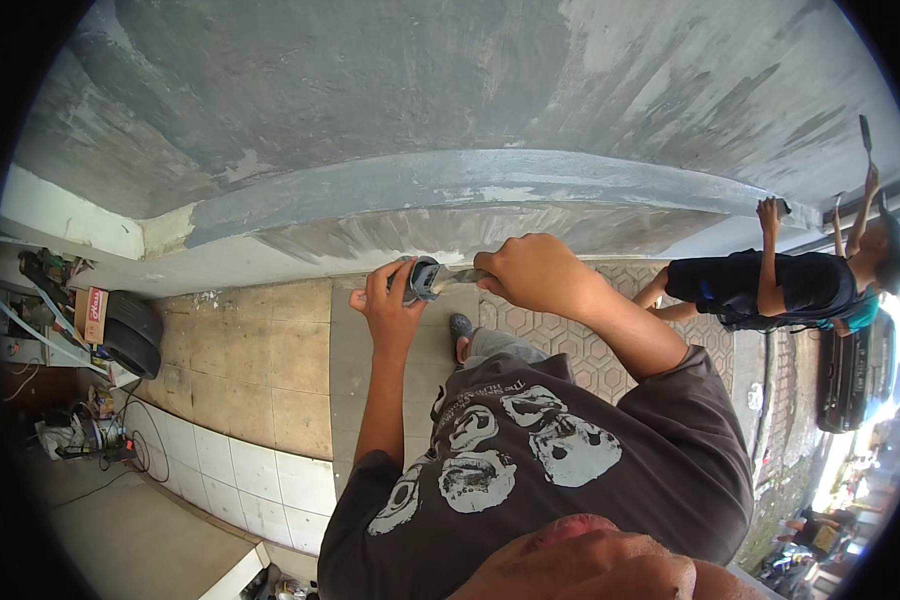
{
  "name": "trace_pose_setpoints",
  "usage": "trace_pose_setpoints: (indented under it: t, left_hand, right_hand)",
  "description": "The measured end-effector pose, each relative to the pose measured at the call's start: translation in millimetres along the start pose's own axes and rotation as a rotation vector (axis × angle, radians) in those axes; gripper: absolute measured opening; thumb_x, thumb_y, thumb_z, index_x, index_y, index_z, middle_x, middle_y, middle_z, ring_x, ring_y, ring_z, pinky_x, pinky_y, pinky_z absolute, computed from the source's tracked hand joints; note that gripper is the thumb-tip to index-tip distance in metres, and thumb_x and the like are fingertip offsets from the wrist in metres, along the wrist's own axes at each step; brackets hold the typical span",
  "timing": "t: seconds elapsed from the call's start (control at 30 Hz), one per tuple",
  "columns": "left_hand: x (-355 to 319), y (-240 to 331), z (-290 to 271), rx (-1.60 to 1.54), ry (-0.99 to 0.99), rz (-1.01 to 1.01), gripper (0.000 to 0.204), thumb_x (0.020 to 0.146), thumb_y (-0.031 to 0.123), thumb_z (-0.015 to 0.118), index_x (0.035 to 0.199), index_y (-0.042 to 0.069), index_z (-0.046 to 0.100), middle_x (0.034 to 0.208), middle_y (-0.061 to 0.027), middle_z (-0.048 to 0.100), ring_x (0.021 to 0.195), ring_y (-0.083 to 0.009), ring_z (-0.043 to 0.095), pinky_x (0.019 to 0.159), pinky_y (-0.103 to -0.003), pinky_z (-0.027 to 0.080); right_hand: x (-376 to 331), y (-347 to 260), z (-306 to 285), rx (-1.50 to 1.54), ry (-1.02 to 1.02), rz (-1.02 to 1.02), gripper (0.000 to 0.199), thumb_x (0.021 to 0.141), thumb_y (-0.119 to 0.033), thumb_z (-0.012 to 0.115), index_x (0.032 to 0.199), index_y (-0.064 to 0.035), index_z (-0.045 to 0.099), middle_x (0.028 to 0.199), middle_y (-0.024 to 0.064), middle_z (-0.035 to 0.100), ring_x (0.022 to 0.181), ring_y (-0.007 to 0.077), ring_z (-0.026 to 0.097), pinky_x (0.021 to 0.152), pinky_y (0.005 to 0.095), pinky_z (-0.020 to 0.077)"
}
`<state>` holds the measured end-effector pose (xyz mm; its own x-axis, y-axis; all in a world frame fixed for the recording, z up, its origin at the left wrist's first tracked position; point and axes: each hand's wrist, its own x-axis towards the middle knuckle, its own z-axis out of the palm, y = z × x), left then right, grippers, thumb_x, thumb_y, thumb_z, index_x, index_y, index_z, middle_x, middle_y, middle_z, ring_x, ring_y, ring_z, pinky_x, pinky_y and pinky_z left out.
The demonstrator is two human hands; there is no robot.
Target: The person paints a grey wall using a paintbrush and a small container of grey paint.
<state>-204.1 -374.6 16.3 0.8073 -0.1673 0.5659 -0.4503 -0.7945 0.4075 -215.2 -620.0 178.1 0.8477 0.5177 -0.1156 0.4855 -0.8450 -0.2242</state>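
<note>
My left hand (385, 300) is wrapped round a small dark round cup (425, 278) with grey matter in it, tilted so its mouth faces right. From the right, my right hand (540, 272) grips a flat tool that looks like a putty knife (458, 277). Its blade reaches to the mouth of the cup; how far it goes in I cannot tell. Just beyond both hands runs a grey ledge (470, 180) with pale smears. Above it the wall (450, 90) has uneven patches of grey coating.
A co-worker (790, 285) stands to the right, one raised hand holding a flat-bladed tool (865, 140). Tyres (130, 335) and a cardboard box (92, 315) sit at the left, above cables (150, 440). A dark car (845, 380) is parked at the far right.
</note>
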Motion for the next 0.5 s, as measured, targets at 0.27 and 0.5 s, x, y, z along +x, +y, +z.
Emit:
trace_pose_setpoints:
  t: [0.27, 0.5]
  left_hand:
    - [-36.8, 50.9, 10.4, -0.057, -0.086, -0.100, 0.069, 0.060, 0.028, 0.094, 0.125, 0.019, 0.070, 0.117, 0.0034, 0.063, 0.112, -0.0166, 0.058, 0.094, -0.043, 0.026]
    - [-12.9, 93.2, 38.6, -0.122, -0.112, -0.067, 0.063, 0.064, 0.041, 0.095, 0.115, 0.014, 0.070, 0.116, 0.0010, 0.063, 0.111, -0.0175, 0.057, 0.094, -0.043, 0.025]
  right_hand:
    - [-60.3, 14.9, -17.7, -0.027, 0.009, -0.009, 0.019, 0.093, -0.025, 0.071, 0.104, -0.0100, 0.071, 0.082, 0.0111, 0.073, 0.078, 0.0331, 0.073, 0.065, 0.0438, 0.0554]
    - [-97.5, 55.7, -29.8, -0.173, 0.150, -0.021, 0.019, 0.085, -0.010, 0.068, 0.104, -0.0120, 0.071, 0.085, 0.0075, 0.068, 0.083, 0.0276, 0.072, 0.065, 0.0374, 0.0559]
